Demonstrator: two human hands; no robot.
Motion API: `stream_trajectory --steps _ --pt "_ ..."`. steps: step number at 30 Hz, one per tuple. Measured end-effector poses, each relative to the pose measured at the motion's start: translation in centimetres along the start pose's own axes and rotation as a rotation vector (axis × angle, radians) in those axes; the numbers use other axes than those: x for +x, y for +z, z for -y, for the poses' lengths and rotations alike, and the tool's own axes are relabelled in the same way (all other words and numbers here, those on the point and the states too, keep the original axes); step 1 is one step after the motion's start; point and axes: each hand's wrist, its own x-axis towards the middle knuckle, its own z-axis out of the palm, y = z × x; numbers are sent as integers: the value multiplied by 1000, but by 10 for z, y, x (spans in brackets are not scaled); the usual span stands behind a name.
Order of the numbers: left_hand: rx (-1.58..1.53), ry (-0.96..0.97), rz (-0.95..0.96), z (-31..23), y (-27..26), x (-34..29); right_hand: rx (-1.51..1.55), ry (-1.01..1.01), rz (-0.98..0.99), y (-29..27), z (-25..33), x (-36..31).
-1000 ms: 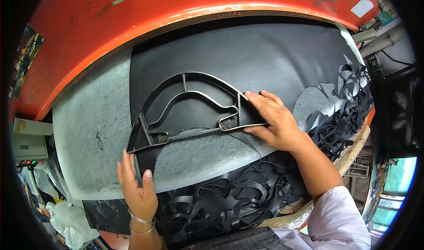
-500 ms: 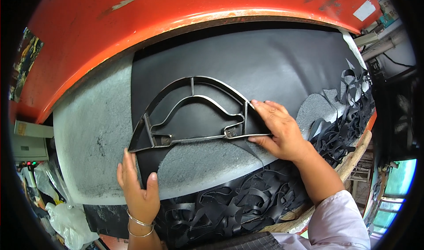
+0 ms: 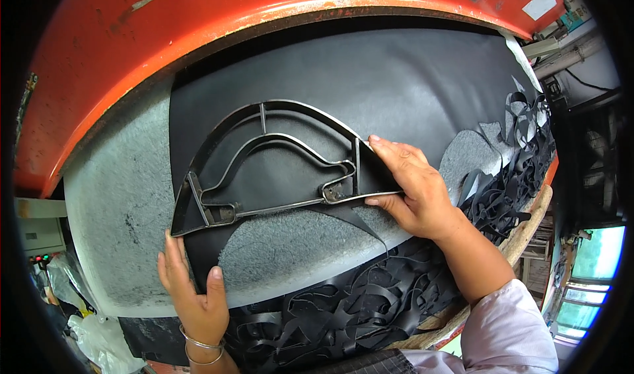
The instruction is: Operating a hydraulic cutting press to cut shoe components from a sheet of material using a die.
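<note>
A metal cutting die (image 3: 281, 209), arched and braced with short crossbars, lies on a sheet of black leather (image 3: 370, 77). My right hand (image 3: 419, 192) grips the die's right end, fingers along the curved outer edge and thumb at the straight lower edge. At the opposite corner, my left hand (image 3: 195, 298) rests its fingertips against the die's tip. Its fingers are stretched out and the thumb stands apart, with nothing held. Below the die's straight edge, a narrow black strip (image 3: 360, 223) trails over the grey work surface (image 3: 290, 252).
An orange-red machine beam (image 3: 264, 7) spans the far side. Tangled black leather scraps (image 3: 330, 308) heap along the near edge and up the right side. A pale wooden bar (image 3: 528, 225) borders the right. White plastic bags (image 3: 99, 341) lie at lower left.
The view has shifted, so the leather, die and beam appear farther left and higher. Both hands stay at the same ends of the die; little else differs.
</note>
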Motion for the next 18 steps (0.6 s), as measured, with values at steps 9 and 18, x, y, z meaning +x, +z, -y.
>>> stream_trajectory --steps 9,18 --pt "57 -5 31 -3 -2 0 -17 30 -18 1 2 2" --pt "46 -16 21 -3 0 0 -20 67 6 1 1 4"
